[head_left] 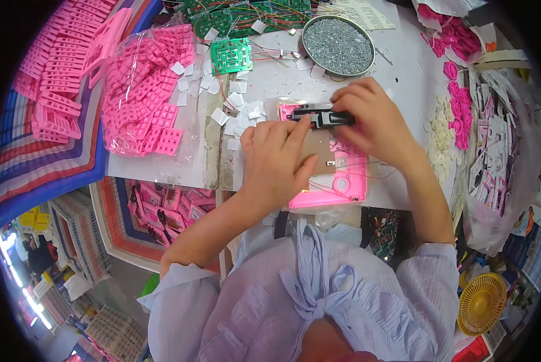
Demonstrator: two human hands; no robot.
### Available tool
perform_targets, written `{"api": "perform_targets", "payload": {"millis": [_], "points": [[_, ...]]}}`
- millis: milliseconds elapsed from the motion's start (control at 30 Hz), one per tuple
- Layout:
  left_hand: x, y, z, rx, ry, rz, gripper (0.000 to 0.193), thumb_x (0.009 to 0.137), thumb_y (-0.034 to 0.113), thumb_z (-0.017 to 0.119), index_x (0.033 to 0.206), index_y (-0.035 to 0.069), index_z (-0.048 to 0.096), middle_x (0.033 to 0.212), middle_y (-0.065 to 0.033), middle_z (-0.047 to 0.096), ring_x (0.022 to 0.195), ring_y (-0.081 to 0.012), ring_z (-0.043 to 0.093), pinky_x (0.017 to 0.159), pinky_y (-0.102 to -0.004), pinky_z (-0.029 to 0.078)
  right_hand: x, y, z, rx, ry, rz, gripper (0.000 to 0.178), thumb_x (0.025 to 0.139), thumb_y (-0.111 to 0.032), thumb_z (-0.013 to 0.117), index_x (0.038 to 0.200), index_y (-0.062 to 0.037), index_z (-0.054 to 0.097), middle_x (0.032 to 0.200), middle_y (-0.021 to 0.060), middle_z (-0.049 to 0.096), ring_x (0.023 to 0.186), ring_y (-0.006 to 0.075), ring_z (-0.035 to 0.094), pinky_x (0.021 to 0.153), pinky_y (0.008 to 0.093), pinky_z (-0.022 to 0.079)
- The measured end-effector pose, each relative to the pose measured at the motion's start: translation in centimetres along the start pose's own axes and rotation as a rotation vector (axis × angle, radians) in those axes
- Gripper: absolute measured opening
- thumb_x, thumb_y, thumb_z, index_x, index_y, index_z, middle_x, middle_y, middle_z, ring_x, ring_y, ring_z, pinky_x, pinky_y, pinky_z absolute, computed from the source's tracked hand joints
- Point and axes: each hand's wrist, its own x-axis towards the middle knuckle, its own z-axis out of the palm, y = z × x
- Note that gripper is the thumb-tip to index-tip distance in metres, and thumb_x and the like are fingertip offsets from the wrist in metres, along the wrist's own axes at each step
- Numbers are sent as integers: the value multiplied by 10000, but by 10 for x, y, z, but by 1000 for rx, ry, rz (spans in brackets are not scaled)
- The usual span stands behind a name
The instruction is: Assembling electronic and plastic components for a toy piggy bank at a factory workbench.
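Dish [341, 74] behind casing [318, 199], bag [189, 134] at left

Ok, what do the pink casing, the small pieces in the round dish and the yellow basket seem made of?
Pink casing: probably plastic, smooth, evenly coloured. Small grey pieces: likely metal, with bright glints. Yellow basket: probably moulded plastic, uniform openwork.

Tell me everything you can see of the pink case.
The pink case looks plastic: shallow, rectangular, rimmed, with a ring lower right. It lies open side up at the near edge of the table. A brown board covers its middle, thin wires cross it, and the left hand and right hand touch a black part over its far end.
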Motion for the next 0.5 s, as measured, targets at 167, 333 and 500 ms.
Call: {"api": "perform_targets", "payload": {"millis": [167,333,500], "points": [[4,11,-7,114,7,-31,663,696,247,795,1305,49,622,1181,-74,583,1099,-274,521,954,-462,311,-16,-8,24,-223,190,15,368,718,-114,762,1066,-63,656,1126,66,667,1060,308,587,894,454,484],[9,10,-15,244,-39,51,648,669,237,814,1268,62,642,1219,-53,579,1124,-255,533,991,-462,294,-10,-22,22,-388,199,-23,335,735,-138,697,1059,-59,664,1150,53,667,1055,279,591,919,439,460],[14,4,-18,218,-101,115,559,690,242,806,1203,74,662,1212,-39,589,1105,-217,562,989,-464,302,-17,-5,17,-130,106,26,371,747,-144,727,1100,-44,673,1143,88,653,1053,291,594,924,421,461]]}}
